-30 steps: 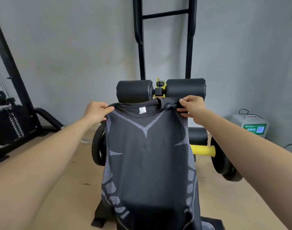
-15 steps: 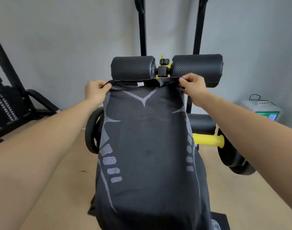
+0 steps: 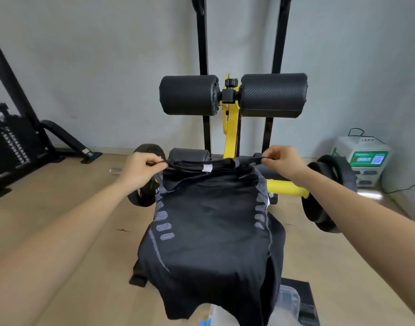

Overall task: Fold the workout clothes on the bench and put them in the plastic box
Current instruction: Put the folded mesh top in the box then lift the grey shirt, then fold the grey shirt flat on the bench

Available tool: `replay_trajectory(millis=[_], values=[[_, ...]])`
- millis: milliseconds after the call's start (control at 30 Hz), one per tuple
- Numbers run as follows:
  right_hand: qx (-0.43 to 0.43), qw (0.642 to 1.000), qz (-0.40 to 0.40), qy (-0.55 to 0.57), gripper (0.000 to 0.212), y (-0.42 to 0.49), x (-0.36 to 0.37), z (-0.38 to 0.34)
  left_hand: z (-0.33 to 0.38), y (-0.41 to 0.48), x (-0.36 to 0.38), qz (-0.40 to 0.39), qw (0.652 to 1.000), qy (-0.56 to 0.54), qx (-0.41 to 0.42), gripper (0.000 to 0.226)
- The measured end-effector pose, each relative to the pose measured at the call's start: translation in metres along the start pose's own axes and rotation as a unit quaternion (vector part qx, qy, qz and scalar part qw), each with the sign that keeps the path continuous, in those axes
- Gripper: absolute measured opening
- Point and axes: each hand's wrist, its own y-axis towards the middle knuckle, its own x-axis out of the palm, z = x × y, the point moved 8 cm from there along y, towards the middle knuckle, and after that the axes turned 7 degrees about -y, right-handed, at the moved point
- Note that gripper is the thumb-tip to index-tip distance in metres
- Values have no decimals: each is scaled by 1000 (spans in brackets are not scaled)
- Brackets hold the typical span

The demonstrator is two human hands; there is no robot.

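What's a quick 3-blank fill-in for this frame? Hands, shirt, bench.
1. The left hand and right hand both pinch the top of a ____ shirt.
2. Behind it, two foam rollers sit on a ____ arm.
3. The clear plastic box is partly hidden by the ____.
Missing words: black; yellow; shirt.

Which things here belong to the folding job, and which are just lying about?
Job: black shirt, pinched at the shoulders by the left hand and right hand; bench under it; clear plastic box, partly hidden below the hem.
Lying about: weight plates, weight-stack machine, white device with a green screen.
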Motion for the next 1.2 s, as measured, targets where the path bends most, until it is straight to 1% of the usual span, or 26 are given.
replay_trajectory(millis=[67,167,233,300,367,400,433,467,533,600,667,700,767,800,867,900,933,1033,1067,1133,1200], values=[[-15,998,-7,-59,13,-12,-1,1,4,-18,4,-3,1000,6,12,13],[-35,990,-2,-134,21,-26,-2,1,1,-44,11,-7,1000,-5,7,3],[-51,985,-4,-166,20,-35,-1,1,-2,-59,15,-13,1000,4,10,7],[-50,973,-52,-218,22,-45,9,8,-4,-74,23,-45,998,36,-1,11],[-25,957,-101,-272,38,-57,18,22,-11,-87,27,-62,994,79,-41,22],[-10,956,-103,-273,43,-63,17,26,-11,-93,25,-54,993,87,-58,29],[1,962,-94,-258,42,-71,16,29,-9,-98,22,-38,994,80,-66,31],[3,971,-78,-225,38,-80,13,27,-4,-103,22,-23,996,67,-60,29],[14,992,-54,-117,26,-105,12,25,17,-115,29,-24,998,44,-29,26],[30,997,-57,-34,19,-134,18,30,43,-134,47,-70,996,47,19,24],[59,995,-71,-25,19,-160,25,47,68,-153,66,-119,989,54,66,24],[84,993,-82,-21,23,-172,28,57,77,-163,76,-139,985,55,83,26],[139,986,-95,21,36,-191,30,71,94,-180,93,-169,978,59,111,33],[170,978,-96,70,41,-198,32,73,99,-187,102,-180,974,64,120,38],[234,950,-108,178,48,-209,41,78,106,-196,118,-189,970,76,130,47],[257,935,-116,214,48,-214,48,80,106,-199,124,-189,970,82,130,50],[273,926,-121,232,46,-217,54,84,105,-201,128,-187,969,92,130,53],[307,910,-150,236,23,-225,65,91,101,-202,136,-182,965,137,132,61],[313,904,-164,241,20,-228,66,92,100,-203,137,-182,963,145,134,62],[313,894,-191,258,26,-232,66,93,100,-206,138,-182,960,158,143,63],[299,892,-212,265,32,-235,62,92,101,-207,138,-182,957,173,147,64]])
